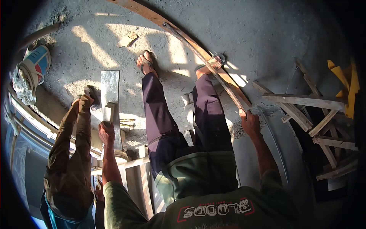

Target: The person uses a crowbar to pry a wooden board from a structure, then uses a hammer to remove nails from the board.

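Note:
My left hand [106,133] is closed around the lower end of a short wooden block [109,111]. That block lies over a long, flat, pale board [110,86], and my fingers hide where it meets the board. On the right, my right hand [250,122] grips the near end of a ribbed metal bar [225,87]. The bar slants up and left across a long wooden plank [231,82], passing over my sandalled foot [209,68].
Another person [68,171] in brown trousers stands at the left. A bucket [44,61] with plastic lies at the upper left. Scrap timber [305,100] and a yellow object [349,89] are piled at the right. A flat fragment [127,39] lies on the rough floor [248,30].

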Motion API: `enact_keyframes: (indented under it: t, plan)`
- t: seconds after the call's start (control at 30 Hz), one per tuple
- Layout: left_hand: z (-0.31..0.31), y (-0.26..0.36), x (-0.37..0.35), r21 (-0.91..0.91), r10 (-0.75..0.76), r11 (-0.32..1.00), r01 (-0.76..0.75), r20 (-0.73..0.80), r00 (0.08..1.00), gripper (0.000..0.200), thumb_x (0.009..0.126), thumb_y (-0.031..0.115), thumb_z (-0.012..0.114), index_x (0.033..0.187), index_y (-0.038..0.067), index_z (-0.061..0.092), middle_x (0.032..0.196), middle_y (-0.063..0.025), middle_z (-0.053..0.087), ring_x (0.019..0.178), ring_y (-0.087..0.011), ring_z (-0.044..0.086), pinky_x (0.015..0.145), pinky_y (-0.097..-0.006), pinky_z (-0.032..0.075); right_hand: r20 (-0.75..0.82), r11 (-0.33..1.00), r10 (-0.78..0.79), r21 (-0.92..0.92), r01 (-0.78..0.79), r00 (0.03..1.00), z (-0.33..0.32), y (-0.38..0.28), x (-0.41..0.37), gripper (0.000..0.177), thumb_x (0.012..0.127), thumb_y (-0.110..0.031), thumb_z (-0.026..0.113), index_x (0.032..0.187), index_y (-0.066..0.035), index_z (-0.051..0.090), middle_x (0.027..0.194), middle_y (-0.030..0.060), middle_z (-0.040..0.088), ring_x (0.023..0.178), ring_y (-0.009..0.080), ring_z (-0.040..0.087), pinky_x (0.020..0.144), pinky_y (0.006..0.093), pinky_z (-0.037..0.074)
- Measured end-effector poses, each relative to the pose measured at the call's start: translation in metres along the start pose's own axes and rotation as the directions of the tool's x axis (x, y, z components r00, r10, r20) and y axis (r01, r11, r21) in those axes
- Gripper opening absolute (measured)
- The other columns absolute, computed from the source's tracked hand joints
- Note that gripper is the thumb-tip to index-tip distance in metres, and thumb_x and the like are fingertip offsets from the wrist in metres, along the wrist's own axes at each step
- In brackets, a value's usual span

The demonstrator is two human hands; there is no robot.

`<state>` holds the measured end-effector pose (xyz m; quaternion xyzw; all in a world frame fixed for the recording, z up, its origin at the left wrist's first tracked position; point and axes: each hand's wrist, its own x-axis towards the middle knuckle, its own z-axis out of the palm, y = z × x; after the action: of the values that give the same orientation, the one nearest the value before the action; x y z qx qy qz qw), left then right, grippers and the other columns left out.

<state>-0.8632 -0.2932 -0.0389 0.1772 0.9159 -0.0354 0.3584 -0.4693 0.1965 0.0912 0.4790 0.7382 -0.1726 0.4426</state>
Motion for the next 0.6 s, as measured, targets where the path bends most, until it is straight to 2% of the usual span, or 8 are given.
enact_keyframes:
  t: [0.1,0.17,0.23,0.3,0.33,0.43,0.5,0.6]
  plan:
    - [-0.013,0.008,0.002,0.042,0.007,0.999,-0.007,0.01,1.0,0.036,0.074,0.027,0.069,0.091,-0.002,0.054,0.083,-0.0227,0.057,0.082,-0.0416,0.054,0.071,-0.0474,0.044,-0.072,1.0,0.014,-0.013,-0.015,0.997,0.045,0.034,0.037,0.049,0.088,-0.048,0.05,0.08,0.0,0.057,0.063,0.0278,0.056,0.063,0.0457,0.058,0.057,0.0525,0.046]
    - [-0.029,0.025,0.001,0.172,-0.019,0.985,0.021,-0.012,1.0,0.034,0.075,0.027,0.068,0.094,0.0,0.056,0.088,-0.0197,0.058,0.086,-0.0385,0.055,0.073,-0.0462,0.044,-0.113,0.996,-0.078,0.039,0.083,0.99,0.085,0.07,0.064,0.048,0.088,-0.047,0.051,0.076,-0.002,0.058,0.059,0.0249,0.056,0.058,0.0421,0.059,0.052,0.0488,0.047]
    - [-0.047,0.04,-0.001,0.236,0.009,0.972,-0.019,0.042,0.999,0.028,0.076,0.024,0.068,0.093,0.004,0.058,0.092,-0.0149,0.058,0.089,-0.0353,0.055,0.078,-0.0448,0.044,-0.297,0.964,-0.263,-0.101,0.244,0.918,0.121,0.095,0.086,0.047,0.087,-0.046,0.051,0.072,-0.003,0.059,0.053,0.0198,0.055,0.053,0.0373,0.059,0.047,0.0447,0.048]
    - [-0.052,0.027,0.001,0.39,0.146,0.912,-0.129,-0.016,0.989,0.042,0.074,0.028,0.071,0.101,0.0,0.055,0.093,-0.016,0.058,0.093,-0.0361,0.054,0.081,-0.0446,0.042,-0.326,0.962,-0.262,-0.015,0.272,0.908,0.138,0.109,0.104,0.046,0.088,-0.047,0.049,0.069,-0.005,0.057,0.049,0.0178,0.054,0.049,0.0366,0.058,0.046,0.0429,0.048]
    - [-0.059,0.03,0.006,0.405,0.099,0.908,-0.107,0.041,0.994,0.048,0.073,0.029,0.071,0.106,-0.001,0.052,0.094,-0.0191,0.058,0.095,-0.0379,0.053,0.083,-0.045,0.042,-0.28,0.975,-0.205,0.028,0.222,0.938,0.146,0.112,0.112,0.046,0.088,-0.046,0.05,0.07,-0.005,0.057,0.05,0.0185,0.054,0.05,0.037,0.058,0.046,0.0437,0.048]
    - [-0.076,0.07,0.012,0.507,-0.005,0.862,-0.02,0.046,0.999,0.045,0.076,0.029,0.068,0.104,-0.002,0.053,0.097,-0.0214,0.057,0.097,-0.0384,0.053,0.083,-0.0454,0.042,-0.234,0.966,-0.147,0.176,0.191,0.961,0.163,0.126,0.132,0.047,0.085,-0.048,0.053,0.074,-0.003,0.064,0.053,0.0182,0.058,0.055,0.0345,0.063,0.05,0.0419,0.052]
    - [-0.085,0.104,0.014,0.476,0.039,0.878,-0.054,0.041,0.998,0.042,0.077,0.027,0.068,0.103,-0.002,0.053,0.097,-0.0205,0.058,0.096,-0.038,0.054,0.083,-0.0451,0.042,-0.221,0.962,-0.164,0.18,0.205,0.962,0.189,0.135,0.148,0.048,0.084,-0.049,0.053,0.078,-0.003,0.066,0.052,0.0177,0.057,0.053,0.0332,0.063,0.05,0.041,0.052]
    - [-0.087,0.138,0.021,0.505,0.115,0.856,-0.108,0.018,0.993,0.036,0.078,0.026,0.067,0.102,0.001,0.057,0.097,-0.018,0.059,0.094,-0.0363,0.055,0.082,-0.0434,0.043,-0.381,0.934,-0.238,0.164,0.318,0.894,0.225,0.151,0.173,0.048,0.082,-0.049,0.056,0.076,-0.003,0.067,0.049,0.0125,0.057,0.048,0.0271,0.061,0.045,0.0387,0.05]
